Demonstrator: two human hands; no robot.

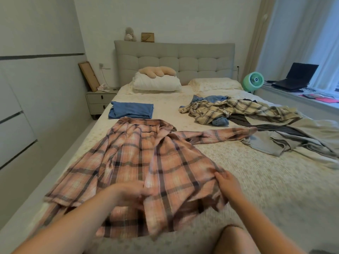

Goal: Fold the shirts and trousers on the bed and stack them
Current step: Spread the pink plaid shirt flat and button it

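Note:
A pink plaid shirt lies spread on the bed, collar towards the headboard, one sleeve stretched out to the right. My left hand grips the front edge near the hem, blurred by motion. My right hand pinches the shirt's right side edge. A folded blue garment sits beyond the shirt at the left. A loose pile at the right holds a cream plaid shirt, denim, and grey and beige trousers.
Two pillows and a plush toy lie at the headboard. A nightstand stands left of the bed. A green fan and a laptop sit on the window ledge at the right. My knee shows at the bottom edge.

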